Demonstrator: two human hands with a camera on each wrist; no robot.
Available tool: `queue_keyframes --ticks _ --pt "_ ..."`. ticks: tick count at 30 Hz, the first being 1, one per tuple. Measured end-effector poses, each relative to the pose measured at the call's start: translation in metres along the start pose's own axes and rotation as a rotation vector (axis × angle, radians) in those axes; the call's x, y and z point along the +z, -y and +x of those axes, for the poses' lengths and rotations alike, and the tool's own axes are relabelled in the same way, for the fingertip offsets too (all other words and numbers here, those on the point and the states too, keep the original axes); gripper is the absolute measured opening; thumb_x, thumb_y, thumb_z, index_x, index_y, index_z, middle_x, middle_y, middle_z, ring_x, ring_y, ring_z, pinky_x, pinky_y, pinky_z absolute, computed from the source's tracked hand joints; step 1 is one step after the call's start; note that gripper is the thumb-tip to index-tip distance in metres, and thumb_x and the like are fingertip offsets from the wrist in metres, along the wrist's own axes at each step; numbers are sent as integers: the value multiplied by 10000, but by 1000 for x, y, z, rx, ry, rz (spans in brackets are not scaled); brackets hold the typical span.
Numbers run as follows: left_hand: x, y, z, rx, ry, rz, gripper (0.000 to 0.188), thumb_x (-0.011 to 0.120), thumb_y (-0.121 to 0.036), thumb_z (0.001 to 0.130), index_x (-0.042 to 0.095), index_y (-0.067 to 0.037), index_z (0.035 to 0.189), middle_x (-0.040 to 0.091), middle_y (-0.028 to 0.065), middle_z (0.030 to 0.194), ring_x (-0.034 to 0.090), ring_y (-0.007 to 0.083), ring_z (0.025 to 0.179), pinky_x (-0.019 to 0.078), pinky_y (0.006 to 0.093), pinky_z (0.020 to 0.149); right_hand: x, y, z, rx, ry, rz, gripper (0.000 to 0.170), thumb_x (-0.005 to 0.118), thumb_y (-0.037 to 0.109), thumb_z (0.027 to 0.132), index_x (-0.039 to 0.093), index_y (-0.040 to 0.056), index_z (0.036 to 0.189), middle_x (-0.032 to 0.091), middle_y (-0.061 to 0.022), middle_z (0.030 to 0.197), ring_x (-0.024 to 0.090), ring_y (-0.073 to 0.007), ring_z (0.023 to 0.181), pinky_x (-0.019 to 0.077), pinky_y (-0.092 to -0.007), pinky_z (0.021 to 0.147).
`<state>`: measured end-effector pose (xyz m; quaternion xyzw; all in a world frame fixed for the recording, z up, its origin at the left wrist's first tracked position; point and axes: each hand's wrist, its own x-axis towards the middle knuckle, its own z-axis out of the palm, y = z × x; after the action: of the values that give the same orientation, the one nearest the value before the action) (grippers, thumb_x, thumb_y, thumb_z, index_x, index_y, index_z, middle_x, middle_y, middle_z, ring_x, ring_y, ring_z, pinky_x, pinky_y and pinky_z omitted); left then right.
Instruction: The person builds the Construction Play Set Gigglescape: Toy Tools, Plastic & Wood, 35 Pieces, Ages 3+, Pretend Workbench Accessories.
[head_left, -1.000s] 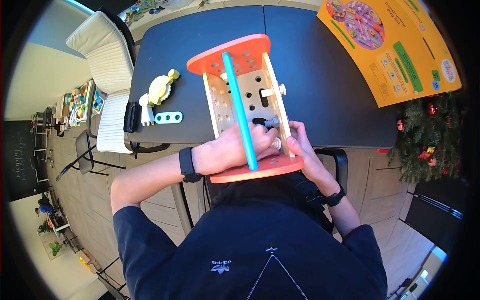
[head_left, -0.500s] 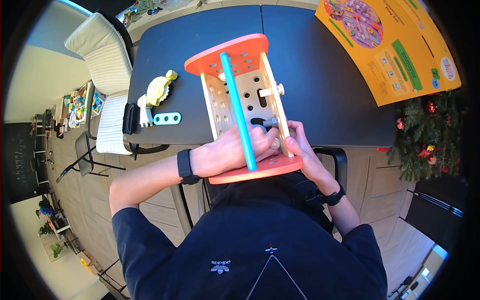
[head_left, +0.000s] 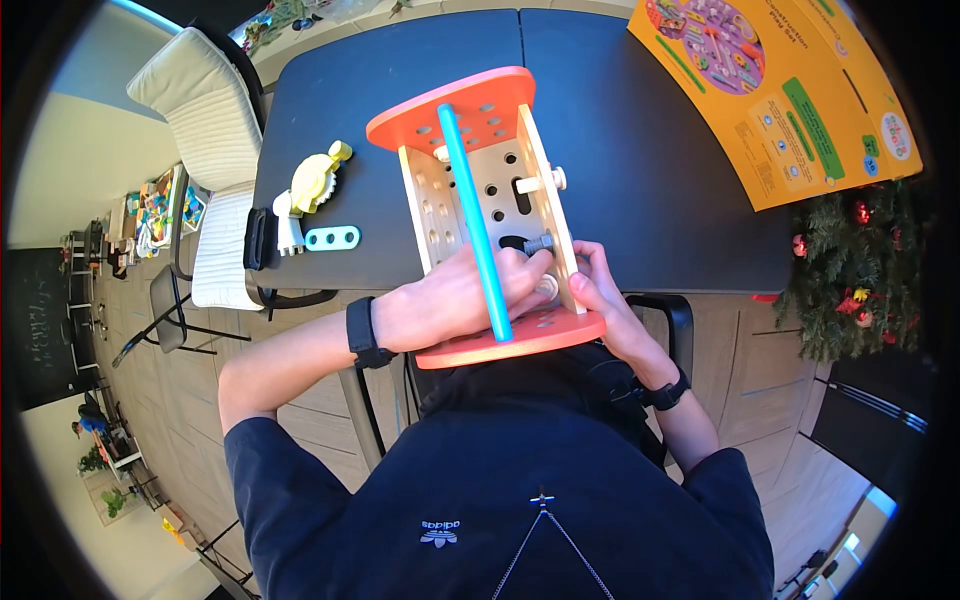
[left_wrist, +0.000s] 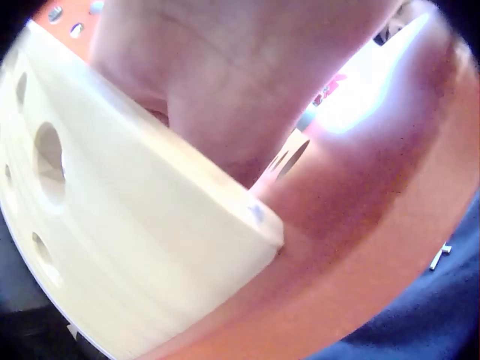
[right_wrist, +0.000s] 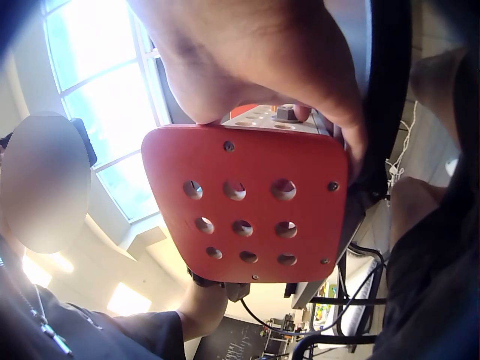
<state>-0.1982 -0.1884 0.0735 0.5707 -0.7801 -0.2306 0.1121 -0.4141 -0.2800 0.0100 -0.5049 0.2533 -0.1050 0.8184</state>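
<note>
A toy toolbox (head_left: 460,350) with red end panels, pale perforated sides and a blue rod (head_left: 475,225) stands at the table's near edge. My left hand (head_left: 450,300) reaches in under the rod, its curled fingers at the threaded end of a grey bolt (head_left: 537,244); the fingertips are partly hidden. Just below them sits a pale round peg (head_left: 546,287). Outside the right-hand side, my right hand (head_left: 615,310) grips the panel, thumb at its top edge. In the right wrist view, a fingertip lies right beside the grey hex head (right_wrist: 285,113).
Left of the toolbox lie a yellow-and-white toy tool (head_left: 312,185) and a mint strip with three holes (head_left: 332,238). Another pale peg (head_left: 540,181) pierces the right side panel. An orange box (head_left: 790,110) stands at the back right, and a white chair (head_left: 215,150) at the left.
The grey bolt has shifted slightly left and tilts a little more, with my left fingers beside it. The whole scene has drifted slightly left; my right hand keeps its place on the panel.
</note>
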Motion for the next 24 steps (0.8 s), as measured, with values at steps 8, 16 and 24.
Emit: queue_keyframes --ticks 8,16,24 --pt "12 -1 0 15 -83 58 352 680 -284 1019 561 -1 1191 694 158 694 702 375 587 551 461 527 -1 0 -1 3 1 -12 665 625 446 1058 278 60 1474 487 -182 1410 486 -254 1348 396 -427 1159" --pt "8 -1 3 2 -66 82 364 656 -275 1038 541 -5 1254 663 162 632 681 380 543 535 463 511 -2 1 0 3 5 -24 659 620 444 1060 282 58 1474 487 -176 1412 490 -252 1348 392 -425 1162" --pt "8 -1 3 8 -54 49 373 638 -314 1041 574 4 1225 669 170 642 684 364 537 524 449 509 0 3 -1 15 7 13 642 614 424 1063 279 61 1473 488 -176 1404 492 -249 1341 394 -424 1158"
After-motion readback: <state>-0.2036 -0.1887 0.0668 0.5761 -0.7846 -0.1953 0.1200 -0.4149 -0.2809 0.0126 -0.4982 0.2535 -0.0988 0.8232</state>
